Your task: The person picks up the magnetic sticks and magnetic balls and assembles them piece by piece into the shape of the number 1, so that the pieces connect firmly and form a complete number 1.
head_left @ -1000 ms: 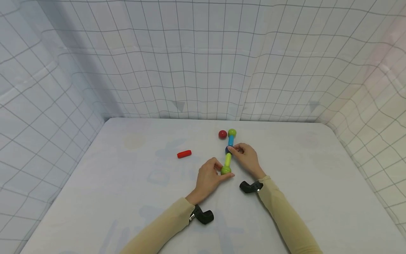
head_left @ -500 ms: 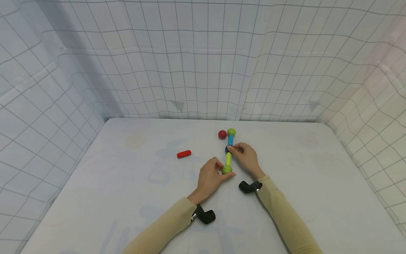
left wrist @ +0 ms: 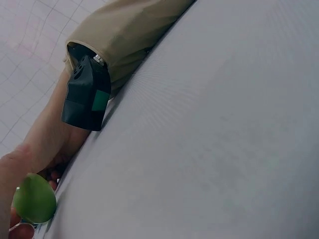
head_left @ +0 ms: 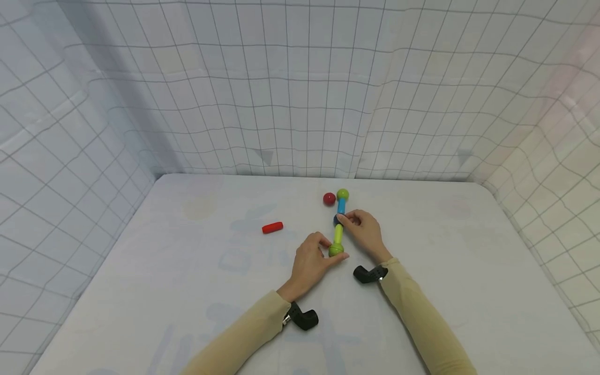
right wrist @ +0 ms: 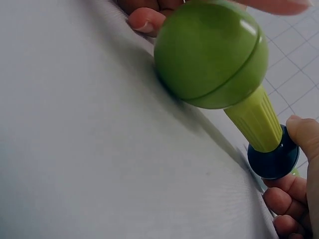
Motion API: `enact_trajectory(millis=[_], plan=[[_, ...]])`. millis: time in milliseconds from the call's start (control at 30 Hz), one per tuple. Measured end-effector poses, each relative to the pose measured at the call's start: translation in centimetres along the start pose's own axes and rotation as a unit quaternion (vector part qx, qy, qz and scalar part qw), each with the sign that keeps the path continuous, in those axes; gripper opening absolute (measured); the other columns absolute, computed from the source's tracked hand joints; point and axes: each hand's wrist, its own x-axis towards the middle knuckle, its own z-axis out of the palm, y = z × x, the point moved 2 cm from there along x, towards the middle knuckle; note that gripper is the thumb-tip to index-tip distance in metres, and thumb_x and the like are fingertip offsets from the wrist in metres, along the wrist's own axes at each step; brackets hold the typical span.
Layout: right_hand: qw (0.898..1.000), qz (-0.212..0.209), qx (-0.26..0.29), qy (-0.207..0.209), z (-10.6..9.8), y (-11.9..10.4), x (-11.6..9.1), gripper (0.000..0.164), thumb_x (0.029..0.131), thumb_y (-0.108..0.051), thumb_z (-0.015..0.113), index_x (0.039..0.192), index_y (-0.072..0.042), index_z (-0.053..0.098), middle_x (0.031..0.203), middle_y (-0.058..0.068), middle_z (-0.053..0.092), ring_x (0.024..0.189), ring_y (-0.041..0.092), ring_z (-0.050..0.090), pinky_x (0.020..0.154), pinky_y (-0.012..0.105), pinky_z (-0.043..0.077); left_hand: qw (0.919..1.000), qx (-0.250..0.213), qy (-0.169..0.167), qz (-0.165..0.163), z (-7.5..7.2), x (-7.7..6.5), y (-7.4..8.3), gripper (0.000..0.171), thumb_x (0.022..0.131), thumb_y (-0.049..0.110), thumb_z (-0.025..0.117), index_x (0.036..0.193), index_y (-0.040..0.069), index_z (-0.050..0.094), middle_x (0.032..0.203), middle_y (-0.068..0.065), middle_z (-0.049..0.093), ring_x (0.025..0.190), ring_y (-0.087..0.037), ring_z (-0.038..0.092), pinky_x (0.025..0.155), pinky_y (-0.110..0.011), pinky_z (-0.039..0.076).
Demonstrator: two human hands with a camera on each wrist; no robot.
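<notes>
A chain of toy balls and rods lies on the white table: a light green ball [head_left: 342, 194], a blue rod [head_left: 341, 206], a dark blue ball [head_left: 337, 220], a yellow-green rod [head_left: 338, 234] and a green ball [head_left: 336, 250] at the near end. My left hand [head_left: 309, 260] holds the near green ball between thumb and fingers. With thumb and fingertips my right hand [head_left: 367, 234] pinches the dark blue ball. In the right wrist view the ridged rod [right wrist: 255, 119] spans from the large green ball [right wrist: 209, 55] to the dark blue ball [right wrist: 274, 154].
Beside the chain's far end sits a red ball [head_left: 329, 199]. A short red rod [head_left: 272, 227] lies to the left of the hands. White grid-patterned cloth [head_left: 300, 104] walls the table [head_left: 187, 271] at the back and both sides.
My left hand and the near green ball have shifted slightly right, and the chain's far end slightly away from me. Both hands keep their hold.
</notes>
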Motion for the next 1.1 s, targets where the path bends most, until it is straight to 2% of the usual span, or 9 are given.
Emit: enact_trajectory(millis=[167, 300, 367, 500, 667, 767, 933, 1000, 1100], plan=[[1.000, 0.003, -0.004, 0.002, 0.2, 0.3, 0.3, 0.036, 0.090, -0.044, 0.063, 0.092, -0.008, 0.069, 0.077, 0.004, 0.055, 0.070, 0.019, 0.048, 0.063, 0.031, 0.037, 0.9993, -0.017, -0.020, -0.024, -0.5, 0.0, -0.1, 0.035, 0.087, 0.043, 0.067, 0.096, 0.011, 0.061, 0.093, 0.000, 0.058, 0.064, -0.007, 0.048, 0.057, -0.024, 0.042], [1.000, 0.000, -0.006, 0.002, 0.3, 0.5, 0.6, 0.038, 0.090, -0.045, 0.062, 0.093, -0.008, 0.069, 0.078, 0.004, 0.056, 0.072, 0.019, 0.048, 0.064, 0.032, 0.037, 0.9989, -0.019, -0.024, -0.036, -1.2, 0.0, -0.4, 0.029, 0.093, 0.037, 0.061, 0.102, 0.010, 0.062, 0.096, 0.001, 0.057, 0.066, -0.008, 0.049, 0.059, -0.026, 0.042], [1.000, -0.003, -0.009, 0.001, 0.3, 0.4, 0.7, 0.038, 0.090, -0.046, 0.062, 0.094, -0.008, 0.069, 0.079, 0.004, 0.056, 0.073, 0.019, 0.048, 0.065, 0.032, 0.037, 0.9997, -0.003, -0.014, -0.021, -1.7, 0.1, -0.6, 0.024, 0.094, 0.033, 0.060, 0.103, 0.010, 0.062, 0.096, 0.001, 0.057, 0.069, -0.010, 0.050, 0.061, -0.026, 0.042], [1.000, -0.007, -0.018, 0.002, 0.3, 0.4, 1.0, 0.037, 0.090, -0.044, 0.062, 0.095, -0.008, 0.070, 0.080, 0.004, 0.056, 0.074, 0.020, 0.048, 0.066, 0.032, 0.036, 0.9980, 0.057, 0.018, 0.021, -2.9, 0.4, -1.2, 0.014, 0.092, 0.021, 0.064, 0.101, 0.011, 0.065, 0.094, 0.000, 0.059, 0.081, -0.014, 0.051, 0.070, -0.029, 0.043], [1.000, -0.010, -0.027, 0.005, 0.2, 0.5, 1.4, 0.037, 0.091, -0.043, 0.061, 0.096, -0.007, 0.070, 0.080, 0.004, 0.056, 0.074, 0.019, 0.048, 0.066, 0.031, 0.036, 0.9840, 0.149, 0.061, 0.077, -4.5, 0.9, -1.7, 0.012, 0.086, 0.010, 0.069, 0.098, 0.012, 0.070, 0.098, -0.004, 0.061, 0.092, -0.025, 0.051, 0.079, -0.038, 0.042], [1.000, -0.012, -0.027, 0.001, 0.2, 0.5, 1.5, 0.038, 0.092, -0.043, 0.060, 0.097, -0.007, 0.070, 0.081, 0.005, 0.056, 0.075, 0.020, 0.048, 0.067, 0.032, 0.037, 0.9748, 0.187, 0.080, 0.092, -5.6, 1.3, -2.1, 0.020, 0.084, 0.008, 0.071, 0.104, 0.010, 0.070, 0.109, -0.008, 0.061, 0.102, -0.030, 0.049, 0.083, -0.043, 0.039], [1.000, -0.008, -0.028, -0.003, 0.2, 0.5, 1.6, 0.037, 0.092, -0.043, 0.060, 0.098, -0.007, 0.070, 0.081, 0.006, 0.056, 0.075, 0.020, 0.048, 0.067, 0.032, 0.037, 0.9684, 0.236, 0.059, 0.054, -6.9, 1.6, -3.4, 0.049, 0.085, 0.016, 0.072, 0.128, 0.003, 0.055, 0.133, -0.017, 0.047, 0.123, -0.036, 0.035, 0.095, -0.050, 0.029], [0.999, -0.007, -0.031, -0.004, 0.2, 0.6, 1.7, 0.037, 0.092, -0.043, 0.060, 0.098, -0.007, 0.070, 0.081, 0.005, 0.056, 0.075, 0.020, 0.048, 0.067, 0.032, 0.037, 0.9670, 0.249, 0.047, 0.032, -7.3, 1.7, -4.0, 0.057, 0.084, 0.018, 0.072, 0.133, 0.001, 0.049, 0.137, -0.020, 0.042, 0.126, -0.039, 0.030, 0.098, -0.052, 0.024], [0.999, -0.007, -0.031, -0.003, 0.2, 0.6, 1.8, 0.038, 0.091, -0.044, 0.060, 0.097, -0.008, 0.070, 0.081, 0.005, 0.056, 0.075, 0.020, 0.049, 0.066, 0.032, 0.037, 0.9662, 0.254, 0.043, 0.001, -7.7, 1.8, -4.8, 0.061, 0.084, 0.020, 0.072, 0.134, -0.001, 0.045, 0.134, -0.023, 0.043, 0.124, -0.041, 0.032, 0.097, -0.054, 0.026]])
